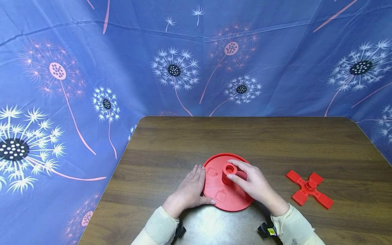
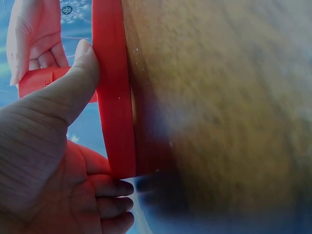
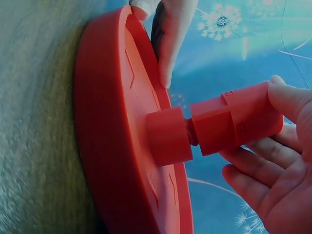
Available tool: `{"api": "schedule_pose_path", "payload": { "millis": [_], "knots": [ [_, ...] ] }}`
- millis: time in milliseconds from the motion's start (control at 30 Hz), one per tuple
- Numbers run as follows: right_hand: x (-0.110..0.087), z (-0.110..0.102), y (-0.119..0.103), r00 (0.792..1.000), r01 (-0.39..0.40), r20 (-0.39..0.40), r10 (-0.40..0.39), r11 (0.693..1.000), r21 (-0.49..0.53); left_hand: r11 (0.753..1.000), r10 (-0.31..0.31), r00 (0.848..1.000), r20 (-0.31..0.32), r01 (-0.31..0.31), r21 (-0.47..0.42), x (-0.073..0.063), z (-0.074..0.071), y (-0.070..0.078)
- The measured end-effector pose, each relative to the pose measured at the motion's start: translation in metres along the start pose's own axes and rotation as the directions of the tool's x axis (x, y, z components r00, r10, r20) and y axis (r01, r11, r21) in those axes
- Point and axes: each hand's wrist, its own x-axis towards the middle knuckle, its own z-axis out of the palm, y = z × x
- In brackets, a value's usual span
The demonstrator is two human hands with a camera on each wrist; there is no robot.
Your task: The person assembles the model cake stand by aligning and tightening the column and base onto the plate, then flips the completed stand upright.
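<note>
Disc (image 1: pixel 231 196) against left hand (image 1: pixel 190 188), cylinder (image 3: pixel 239 118) in right (image 1: pixel 256 183)

The round tray (image 1: pixel 234 201) in front of me looks like smooth plastic with a soft, satin finish, its face broken by shallow molded outlines. The post (image 3: pixel 214 126) I hold looks like the same smooth plastic, as does the cross (image 1: pixel 310 184). My desk (image 1: pixel 171 136) has a wood-grain surface, glossy where it glares nearest me. My sleeves (image 1: pixel 160 224) are matt cloth; the curtain (image 1: pixel 131 68) is creased fabric.
</note>
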Motion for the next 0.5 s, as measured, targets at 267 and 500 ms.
{"api": "schedule_pose_path", "payload": {
  "millis": [267, 500],
  "knots": [
    [-0.001, 0.006, -0.004, 0.996, -0.015, -0.089, 0.008, 0.998, -0.068, 1.0, -0.009, 1.0, 0.01, 0.009, 0.001, 0.0, 0.0, 0.0],
    [-0.002, 0.011, -0.005, 0.985, -0.019, -0.17, -0.008, 0.988, -0.156, 1.0, -0.009, 1.0, 0.008, 0.009, 0.009, -0.001, -0.001, 0.001]
  ]
}}
